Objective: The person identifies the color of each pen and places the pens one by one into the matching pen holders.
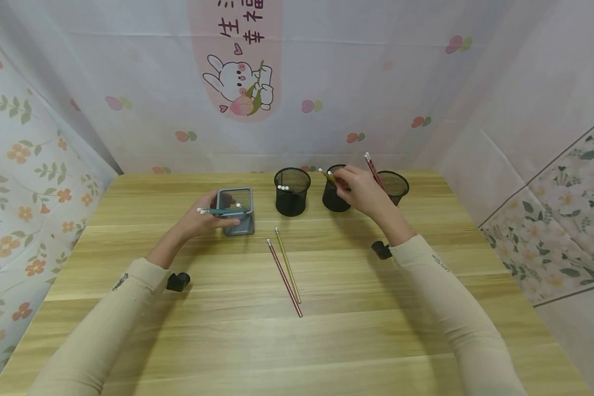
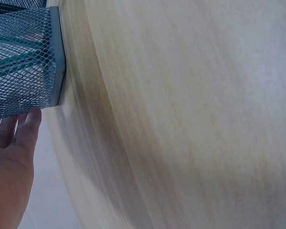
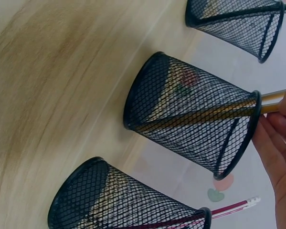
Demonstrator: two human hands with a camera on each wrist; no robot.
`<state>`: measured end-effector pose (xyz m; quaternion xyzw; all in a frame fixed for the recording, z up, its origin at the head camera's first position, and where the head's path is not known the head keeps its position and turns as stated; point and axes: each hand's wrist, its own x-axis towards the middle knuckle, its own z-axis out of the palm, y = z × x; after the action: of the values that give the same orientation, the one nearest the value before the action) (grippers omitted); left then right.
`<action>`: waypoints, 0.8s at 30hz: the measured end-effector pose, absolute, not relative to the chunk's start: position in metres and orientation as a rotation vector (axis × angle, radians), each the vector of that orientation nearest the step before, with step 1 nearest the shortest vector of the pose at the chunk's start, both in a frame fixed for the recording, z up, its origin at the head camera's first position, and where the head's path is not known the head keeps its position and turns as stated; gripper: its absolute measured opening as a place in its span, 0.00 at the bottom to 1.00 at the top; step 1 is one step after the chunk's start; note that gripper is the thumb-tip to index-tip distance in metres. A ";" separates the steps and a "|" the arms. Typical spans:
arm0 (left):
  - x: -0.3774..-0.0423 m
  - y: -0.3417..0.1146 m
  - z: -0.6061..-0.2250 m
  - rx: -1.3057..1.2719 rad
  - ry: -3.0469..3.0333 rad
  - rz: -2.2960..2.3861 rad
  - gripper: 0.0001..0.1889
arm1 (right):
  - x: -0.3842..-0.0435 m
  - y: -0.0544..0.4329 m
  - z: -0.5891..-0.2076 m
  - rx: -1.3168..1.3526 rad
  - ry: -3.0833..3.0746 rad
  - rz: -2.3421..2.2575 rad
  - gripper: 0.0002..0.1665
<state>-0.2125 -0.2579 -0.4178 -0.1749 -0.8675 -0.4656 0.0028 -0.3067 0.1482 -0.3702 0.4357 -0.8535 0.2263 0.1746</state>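
Observation:
My left hand (image 1: 198,223) holds a grey square mesh pencil holder (image 1: 242,228), thumb across its front and the other fingers behind. Green pencils (image 1: 223,211) lean in that holder, their white eraser ends out over its left rim. My right hand (image 1: 365,190) pinches yellow pencils (image 3: 271,102) by their upper ends; their lower parts stand inside a round black mesh cup (image 3: 195,114). On the table between my hands lie a loose red pencil (image 1: 283,275) and a loose yellow pencil (image 1: 289,268), almost side by side.
Left of the yellow pencils' cup is another black mesh cup (image 1: 291,204), holding pencils with white ends (image 1: 283,188). A third black cup (image 1: 397,184), with red pencils (image 1: 373,169), stands to the right. Behind the cups hangs a printed curtain (image 1: 326,71).

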 end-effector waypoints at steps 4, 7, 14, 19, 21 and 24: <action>-0.206 -0.252 -0.408 -0.547 -2.721 -1.457 0.31 | -0.308 0.150 -0.373 1.223 -2.428 0.613 0.10; -0.202 -0.248 -0.400 -0.553 -2.724 -1.447 0.29 | -0.308 0.151 -0.374 1.214 -2.439 0.615 0.10; -0.209 -0.255 -0.414 -0.554 -2.710 -1.447 0.31 | -0.306 0.150 -0.373 1.200 -2.436 0.644 0.09; -0.215 -0.260 -0.422 -0.552 -2.718 -1.449 0.32 | -0.301 0.148 -0.368 1.184 -2.429 0.664 0.08; -0.216 -0.261 -0.422 -0.556 -2.726 -1.437 0.32 | -0.298 0.147 -0.366 1.188 -2.417 0.671 0.08; -0.215 -0.260 -0.420 -0.563 -2.739 -1.419 0.32 | -0.294 0.144 -0.363 1.207 -2.383 0.679 0.08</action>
<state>-0.2155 -0.2600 -0.4201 -0.1794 -0.8736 -0.4524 0.0031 -0.2937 0.1444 -0.3634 0.4297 -0.8487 0.2417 0.1916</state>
